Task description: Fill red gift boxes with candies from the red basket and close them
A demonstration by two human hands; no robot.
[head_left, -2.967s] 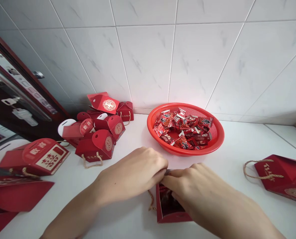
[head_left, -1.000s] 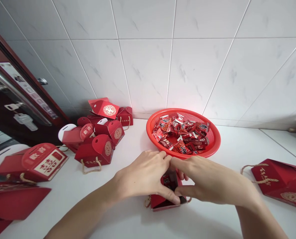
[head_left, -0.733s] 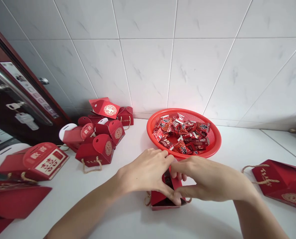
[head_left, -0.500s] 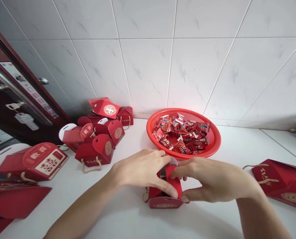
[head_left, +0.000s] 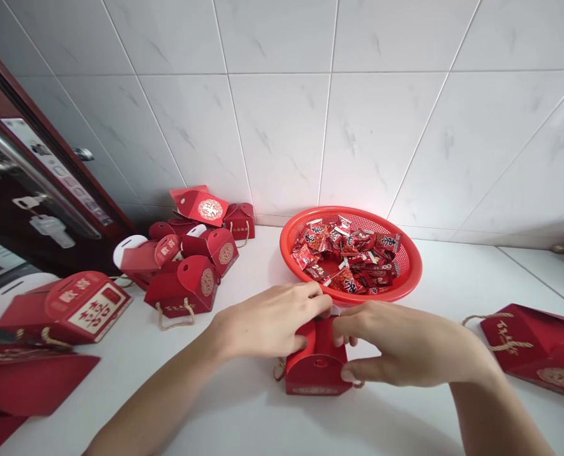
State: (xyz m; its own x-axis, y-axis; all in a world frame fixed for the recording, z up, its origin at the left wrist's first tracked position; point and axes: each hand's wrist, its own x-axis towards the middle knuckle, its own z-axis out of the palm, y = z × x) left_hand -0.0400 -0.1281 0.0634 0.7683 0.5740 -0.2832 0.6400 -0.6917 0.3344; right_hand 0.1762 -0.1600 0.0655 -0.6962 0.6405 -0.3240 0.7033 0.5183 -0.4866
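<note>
White counter held red boxes at left; centrally, the left hand and right hand gripped a small red box before the candy basket.

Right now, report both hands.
Left hand: curled, holding the small red cardboard box between them, at its left side.
Right hand: partly curled, holding the same box's right side.

Boxes: smooth red card; handles: rough twisted cord. Basket: perforated plastic. Wrappers: glossy. Wall: glossy tile.
</note>
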